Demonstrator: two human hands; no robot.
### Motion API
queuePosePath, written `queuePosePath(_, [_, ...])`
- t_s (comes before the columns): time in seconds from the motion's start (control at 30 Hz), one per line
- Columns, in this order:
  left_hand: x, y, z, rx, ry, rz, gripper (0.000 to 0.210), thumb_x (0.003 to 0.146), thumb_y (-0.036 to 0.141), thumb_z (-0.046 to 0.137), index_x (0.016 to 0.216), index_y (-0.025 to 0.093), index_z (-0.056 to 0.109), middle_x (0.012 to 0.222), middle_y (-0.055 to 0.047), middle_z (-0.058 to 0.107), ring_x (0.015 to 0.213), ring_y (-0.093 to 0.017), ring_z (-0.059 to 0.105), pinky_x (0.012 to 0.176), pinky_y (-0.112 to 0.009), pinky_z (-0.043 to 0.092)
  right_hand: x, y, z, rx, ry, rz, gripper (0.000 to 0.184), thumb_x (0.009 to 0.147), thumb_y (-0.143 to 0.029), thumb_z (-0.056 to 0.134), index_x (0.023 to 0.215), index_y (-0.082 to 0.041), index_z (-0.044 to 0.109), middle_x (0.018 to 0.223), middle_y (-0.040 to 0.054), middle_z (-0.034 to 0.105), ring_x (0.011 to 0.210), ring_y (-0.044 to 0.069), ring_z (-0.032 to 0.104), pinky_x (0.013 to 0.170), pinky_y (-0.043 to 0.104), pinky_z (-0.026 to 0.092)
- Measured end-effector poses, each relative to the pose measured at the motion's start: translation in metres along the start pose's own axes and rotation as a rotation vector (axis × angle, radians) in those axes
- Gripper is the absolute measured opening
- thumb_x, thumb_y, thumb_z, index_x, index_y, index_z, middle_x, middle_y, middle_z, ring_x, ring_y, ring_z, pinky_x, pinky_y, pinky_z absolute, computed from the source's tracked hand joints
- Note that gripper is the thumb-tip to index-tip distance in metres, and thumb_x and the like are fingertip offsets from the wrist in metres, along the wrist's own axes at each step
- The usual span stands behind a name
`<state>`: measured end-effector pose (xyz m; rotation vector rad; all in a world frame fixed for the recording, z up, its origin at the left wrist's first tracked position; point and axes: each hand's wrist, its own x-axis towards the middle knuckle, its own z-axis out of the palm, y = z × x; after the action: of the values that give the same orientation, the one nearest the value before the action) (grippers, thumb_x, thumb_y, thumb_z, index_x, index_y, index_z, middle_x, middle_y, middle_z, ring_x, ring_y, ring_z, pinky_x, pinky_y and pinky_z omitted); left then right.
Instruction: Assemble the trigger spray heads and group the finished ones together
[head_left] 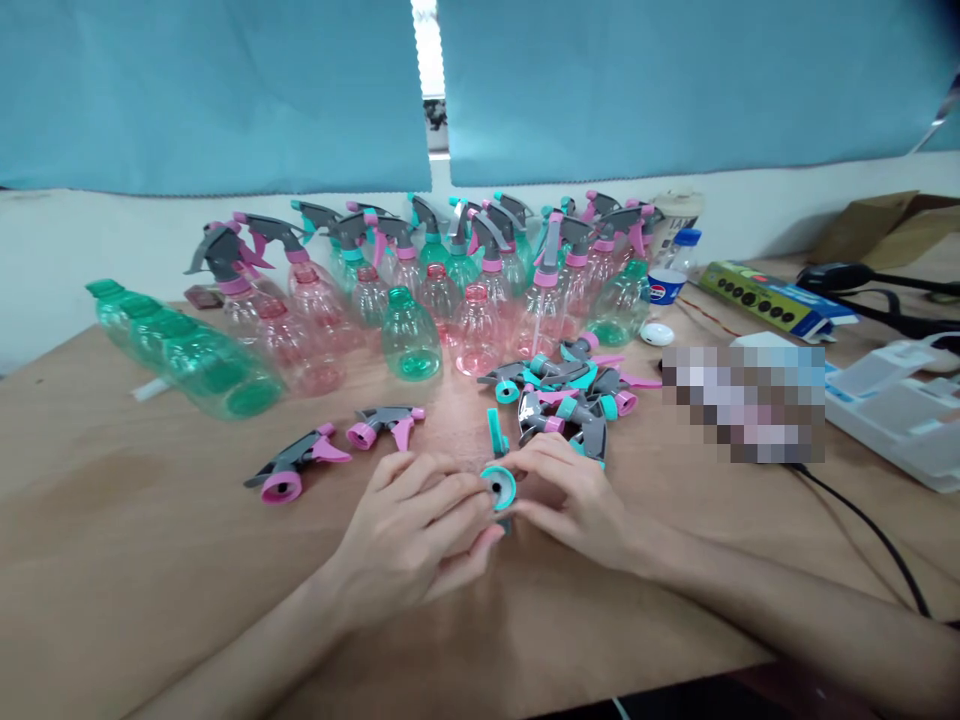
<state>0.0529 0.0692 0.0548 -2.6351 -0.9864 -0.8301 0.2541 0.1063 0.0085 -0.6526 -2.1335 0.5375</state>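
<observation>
Both hands hold one trigger sprayer head with a teal collar, its round opening facing me. My left hand is closed on it from the left, and part of the sprayer is hidden behind the fingers. My right hand pinches the collar from the right between thumb and fingers. A loose heap of sprayer heads with grey bodies and pink or teal collars lies just beyond my right hand. Two pink-collared sprayer heads, one nearer and one farther, lie left of my hands.
Pink and green bottles, some topped with sprayers, stand in rows at the back. Green bottles lie on their sides at left. On the right are a yellow box, a compartment case, a white earbud case and a black cable.
</observation>
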Motion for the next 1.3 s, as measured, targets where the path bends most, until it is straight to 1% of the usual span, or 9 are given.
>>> queuePosePath(0.13, [-0.001, -0.001, 0.000, 0.021, 0.024, -0.012, 0.005, 0.083, 0.023, 0.060, 0.083, 0.021, 0.064, 0.086, 0.000, 0.071, 0.080, -0.019, 0.058, 0.074, -0.034, 0.036, -0.002, -0.001, 0.001, -0.014, -0.044, -0.023, 0.021, 0.091, -0.032, 0.053, 0.105, -0.017, 0.060, 0.090, 0.0071, 0.066, 0.087, 0.019, 0.059, 0.080, 0.036, 0.048])
queuePosePath(0.27, [-0.004, -0.002, 0.005, -0.005, 0.037, -0.065, 0.009, 0.082, 0.025, 0.061, 0.089, 0.023, 0.065, 0.092, -0.003, 0.068, 0.085, -0.020, 0.058, 0.075, -0.035, 0.038, -0.003, -0.001, 0.002, -0.013, -0.050, -0.006, 0.021, 0.091, -0.032, 0.054, 0.103, -0.017, 0.061, 0.090, 0.0070, 0.066, 0.086, 0.019, 0.059, 0.079, 0.036, 0.048])
queuePosePath(0.5, [-0.007, -0.002, 0.011, -0.196, -0.061, -0.109, 0.013, 0.084, 0.022, 0.057, 0.095, 0.023, 0.063, 0.102, -0.005, 0.062, 0.093, -0.021, 0.055, 0.081, -0.037, 0.040, -0.004, -0.002, 0.002, -0.009, -0.063, -0.002, 0.021, 0.090, -0.032, 0.055, 0.105, -0.018, 0.060, 0.090, 0.0057, 0.065, 0.086, 0.019, 0.059, 0.080, 0.036, 0.048])
queuePosePath(0.6, [-0.008, -0.007, 0.011, -0.187, -0.074, -0.114, 0.016, 0.085, 0.019, 0.056, 0.097, 0.024, 0.063, 0.105, -0.006, 0.059, 0.097, -0.022, 0.053, 0.084, -0.039, 0.040, -0.001, -0.002, 0.001, -0.004, -0.048, 0.025, 0.023, 0.089, -0.034, 0.057, 0.105, -0.018, 0.061, 0.089, 0.0059, 0.065, 0.086, 0.019, 0.059, 0.080, 0.036, 0.048])
queuePosePath(0.77, [-0.012, -0.010, 0.013, -0.212, -0.010, -0.163, 0.016, 0.084, 0.017, 0.056, 0.096, 0.023, 0.065, 0.098, -0.006, 0.056, 0.092, -0.021, 0.052, 0.083, -0.038, 0.043, 0.001, 0.000, -0.001, 0.003, -0.036, 0.028, 0.022, 0.090, -0.033, 0.056, 0.104, -0.017, 0.062, 0.090, 0.0061, 0.065, 0.085, 0.019, 0.059, 0.079, 0.035, 0.047])
queuePosePath(0.9, [-0.013, -0.004, 0.015, -0.326, -0.051, -0.168, 0.013, 0.084, 0.019, 0.056, 0.093, 0.022, 0.065, 0.100, -0.006, 0.057, 0.092, -0.021, 0.053, 0.082, -0.037, 0.046, -0.001, 0.001, 0.000, -0.003, -0.073, 0.010, 0.021, 0.089, -0.030, 0.057, 0.106, -0.017, 0.061, 0.090, 0.0060, 0.065, 0.086, 0.019, 0.058, 0.081, 0.036, 0.047])
queuePosePath(1.03, [-0.011, -0.003, 0.016, -0.312, -0.048, -0.199, 0.016, 0.084, 0.017, 0.056, 0.098, 0.023, 0.063, 0.102, -0.006, 0.055, 0.097, -0.021, 0.053, 0.085, -0.038, 0.047, -0.002, 0.000, 0.001, -0.012, -0.091, 0.018, 0.022, 0.088, -0.029, 0.058, 0.107, -0.017, 0.060, 0.091, 0.0061, 0.065, 0.086, 0.019, 0.058, 0.083, 0.037, 0.047])
queuePosePath(1.23, [-0.011, -0.004, 0.017, -0.279, 0.002, -0.159, 0.014, 0.082, 0.015, 0.057, 0.095, 0.020, 0.062, 0.088, -0.005, 0.053, 0.080, -0.017, 0.052, 0.071, -0.031, 0.049, -0.002, -0.001, 0.002, -0.023, -0.093, 0.019, 0.022, 0.088, -0.033, 0.058, 0.105, -0.018, 0.061, 0.091, 0.0061, 0.065, 0.088, 0.019, 0.059, 0.080, 0.035, 0.049])
queuePosePath(1.3, [-0.012, -0.002, 0.018, -0.267, 0.001, -0.176, 0.013, 0.082, 0.016, 0.058, 0.095, 0.020, 0.061, 0.089, -0.005, 0.054, 0.081, -0.018, 0.052, 0.071, -0.032, 0.049, -0.002, -0.001, 0.002, -0.021, -0.087, 0.023, 0.022, 0.089, -0.033, 0.057, 0.105, -0.019, 0.061, 0.091, 0.0062, 0.065, 0.088, 0.020, 0.059, 0.080, 0.035, 0.049])
